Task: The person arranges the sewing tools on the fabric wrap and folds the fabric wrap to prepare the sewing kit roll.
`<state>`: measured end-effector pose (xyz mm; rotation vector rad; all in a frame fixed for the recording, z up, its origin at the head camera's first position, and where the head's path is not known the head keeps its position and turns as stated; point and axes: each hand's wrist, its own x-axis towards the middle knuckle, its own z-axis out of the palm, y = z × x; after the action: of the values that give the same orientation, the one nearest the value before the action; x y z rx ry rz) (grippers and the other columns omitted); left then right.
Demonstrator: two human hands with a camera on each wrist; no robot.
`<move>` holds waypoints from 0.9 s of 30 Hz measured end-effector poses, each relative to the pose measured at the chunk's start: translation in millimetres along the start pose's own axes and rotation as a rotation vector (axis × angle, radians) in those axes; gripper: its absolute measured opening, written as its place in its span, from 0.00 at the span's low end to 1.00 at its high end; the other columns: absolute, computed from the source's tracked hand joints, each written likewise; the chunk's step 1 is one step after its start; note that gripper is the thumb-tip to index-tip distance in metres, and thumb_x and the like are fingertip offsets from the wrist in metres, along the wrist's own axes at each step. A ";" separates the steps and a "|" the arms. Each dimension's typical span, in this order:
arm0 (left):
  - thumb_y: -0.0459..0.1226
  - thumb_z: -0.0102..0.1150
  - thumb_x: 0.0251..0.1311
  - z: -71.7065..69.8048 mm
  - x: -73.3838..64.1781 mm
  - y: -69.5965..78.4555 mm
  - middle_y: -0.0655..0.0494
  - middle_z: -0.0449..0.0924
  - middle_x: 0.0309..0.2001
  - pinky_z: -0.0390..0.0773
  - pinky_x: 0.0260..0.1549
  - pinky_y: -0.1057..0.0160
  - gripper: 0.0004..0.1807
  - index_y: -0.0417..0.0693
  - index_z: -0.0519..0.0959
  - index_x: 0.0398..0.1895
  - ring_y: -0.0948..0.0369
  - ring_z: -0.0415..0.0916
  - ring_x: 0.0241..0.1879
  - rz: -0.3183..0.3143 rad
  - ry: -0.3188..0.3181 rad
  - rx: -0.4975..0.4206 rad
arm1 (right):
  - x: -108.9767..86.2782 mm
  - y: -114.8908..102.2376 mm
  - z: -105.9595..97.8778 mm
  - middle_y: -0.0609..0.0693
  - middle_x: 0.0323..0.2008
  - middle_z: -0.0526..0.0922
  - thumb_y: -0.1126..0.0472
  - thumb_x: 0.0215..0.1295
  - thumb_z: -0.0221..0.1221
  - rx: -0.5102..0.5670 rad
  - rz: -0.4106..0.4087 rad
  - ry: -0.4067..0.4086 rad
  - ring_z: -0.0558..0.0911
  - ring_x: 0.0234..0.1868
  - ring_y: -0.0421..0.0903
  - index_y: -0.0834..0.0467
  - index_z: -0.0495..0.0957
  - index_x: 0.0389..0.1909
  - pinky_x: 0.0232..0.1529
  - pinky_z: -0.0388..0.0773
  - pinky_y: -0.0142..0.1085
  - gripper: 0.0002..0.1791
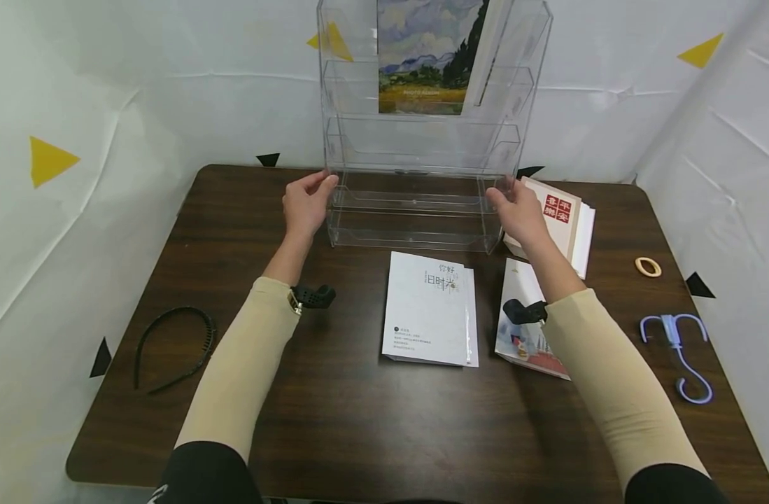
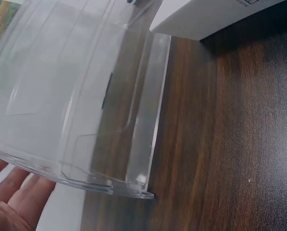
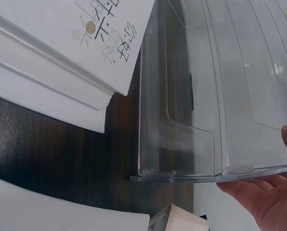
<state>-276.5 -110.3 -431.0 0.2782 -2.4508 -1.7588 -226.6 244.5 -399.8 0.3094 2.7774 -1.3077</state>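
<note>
A clear plastic tiered rack [image 1: 415, 239] stands at the back of the table. My left hand [image 1: 305, 208] grips its left side panel low down, thumb in front and fingers behind. On the opposite side panel, my right hand [image 1: 524, 215] has a matching grip; its thumb and fingers [image 3: 247, 192] show in the right wrist view. A photo album [image 1: 422, 63] with a painted landscape cover sits in an upper tier. Just in front of the rack is a thick white book [image 1: 425, 308] with Chinese lettering.
Beside my right forearm are a cream box-like book [image 1: 557, 210] with red characters and an illustrated white book [image 1: 516, 294]. Farther right lie a small wooden ring [image 1: 647, 267] and a blue-purple hook hanger [image 1: 676, 343]. A black headband [image 1: 204, 336] lies at the left.
</note>
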 end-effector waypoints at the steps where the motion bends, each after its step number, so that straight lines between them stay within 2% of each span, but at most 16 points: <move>1: 0.47 0.67 0.77 0.5 -0.7 1.0 0.44 0.88 0.64 0.80 0.69 0.50 0.24 0.45 0.84 0.69 0.49 0.83 0.65 0.002 0.004 -0.007 | 0.2 0.4 -0.5 0.71 0.81 0.65 0.50 0.89 0.48 0.010 0.006 0.001 0.69 0.81 0.68 0.66 0.52 0.87 0.81 0.67 0.59 0.38; 3: 0.46 0.67 0.77 2.1 -2.4 4.9 0.45 0.88 0.63 0.79 0.68 0.51 0.23 0.47 0.84 0.69 0.50 0.84 0.63 0.018 0.040 -0.015 | 1.0 1.8 -1.7 0.70 0.82 0.64 0.50 0.89 0.49 0.037 0.021 -0.002 0.69 0.81 0.67 0.65 0.50 0.87 0.81 0.67 0.58 0.39; 6: 0.44 0.68 0.76 5.0 -6.2 18.1 0.48 0.89 0.61 0.80 0.65 0.53 0.22 0.51 0.85 0.69 0.52 0.86 0.58 0.078 0.181 -0.036 | 1.8 3.0 -3.1 0.70 0.82 0.63 0.49 0.88 0.50 0.081 0.042 -0.014 0.69 0.81 0.67 0.64 0.49 0.88 0.79 0.70 0.57 0.40; 9: 0.39 0.67 0.75 7.2 -7.8 40.2 0.46 0.87 0.57 0.82 0.57 0.57 0.19 0.50 0.87 0.66 0.51 0.85 0.54 0.238 0.353 -0.084 | 2.3 3.8 -3.9 0.70 0.82 0.63 0.49 0.88 0.51 0.115 0.054 -0.031 0.72 0.79 0.66 0.63 0.49 0.88 0.76 0.75 0.56 0.40; 11: 0.35 0.67 0.74 8.1 -6.0 58.0 0.44 0.85 0.55 0.83 0.50 0.61 0.17 0.46 0.88 0.63 0.50 0.83 0.53 0.384 0.408 -0.116 | 2.7 4.0 -4.3 0.70 0.83 0.63 0.49 0.88 0.51 0.123 0.060 -0.038 0.74 0.78 0.67 0.63 0.49 0.88 0.74 0.77 0.56 0.40; 12: 0.33 0.67 0.74 8.6 -4.4 68.0 0.44 0.85 0.54 0.83 0.47 0.65 0.17 0.45 0.88 0.62 0.50 0.83 0.53 0.446 0.407 -0.124 | 2.7 3.8 -4.3 0.70 0.83 0.63 0.49 0.88 0.51 0.122 0.060 -0.039 0.74 0.78 0.67 0.63 0.48 0.88 0.74 0.77 0.56 0.40; 14: 0.32 0.66 0.73 10.3 -0.1 88.4 0.44 0.84 0.54 0.84 0.45 0.68 0.17 0.44 0.87 0.63 0.51 0.83 0.54 0.537 0.354 -0.130 | 2.5 3.7 -4.5 0.70 0.83 0.63 0.50 0.88 0.51 0.120 0.060 -0.039 0.75 0.77 0.67 0.63 0.48 0.88 0.74 0.77 0.56 0.40; 15: 0.32 0.66 0.74 11.6 2.2 98.8 0.44 0.84 0.55 0.85 0.45 0.69 0.18 0.44 0.86 0.64 0.52 0.83 0.55 0.562 0.307 -0.116 | 2.5 3.6 -4.7 0.70 0.82 0.63 0.49 0.88 0.51 0.117 0.060 -0.039 0.75 0.77 0.67 0.63 0.48 0.88 0.74 0.77 0.56 0.40; 17: 0.34 0.67 0.74 14.4 7.1 120.1 0.45 0.84 0.58 0.85 0.52 0.68 0.22 0.44 0.83 0.69 0.53 0.83 0.59 0.586 0.193 -0.065 | 2.4 3.0 -4.7 0.70 0.82 0.63 0.49 0.88 0.50 0.113 0.058 -0.038 0.75 0.76 0.68 0.63 0.48 0.88 0.74 0.77 0.57 0.40; 21: 0.39 0.66 0.77 20.8 17.0 159.7 0.46 0.80 0.69 0.80 0.66 0.66 0.32 0.47 0.72 0.81 0.54 0.81 0.67 0.532 -0.024 0.083 | 1.6 1.7 -4.8 0.70 0.82 0.64 0.49 0.88 0.50 0.094 0.061 -0.034 0.76 0.76 0.67 0.63 0.49 0.88 0.74 0.77 0.57 0.40; 24: 0.42 0.65 0.78 24.7 25.3 181.5 0.49 0.79 0.72 0.77 0.68 0.68 0.36 0.50 0.65 0.85 0.56 0.79 0.70 0.454 -0.123 0.153 | 1.6 1.6 -5.0 0.70 0.82 0.63 0.49 0.88 0.50 0.078 0.058 -0.030 0.74 0.78 0.67 0.63 0.49 0.88 0.76 0.74 0.57 0.40; 27: 0.44 0.64 0.78 28.3 33.4 194.0 0.49 0.78 0.73 0.77 0.66 0.69 0.35 0.51 0.66 0.85 0.58 0.78 0.70 0.404 -0.177 0.182 | 2.4 2.3 -4.9 0.71 0.82 0.63 0.49 0.87 0.51 0.061 0.050 -0.023 0.71 0.80 0.67 0.63 0.50 0.88 0.79 0.70 0.58 0.40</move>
<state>-330.7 -30.9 -257.0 -0.3513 -2.5556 -1.4479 -228.3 250.0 -398.7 0.3613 2.6963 -1.3781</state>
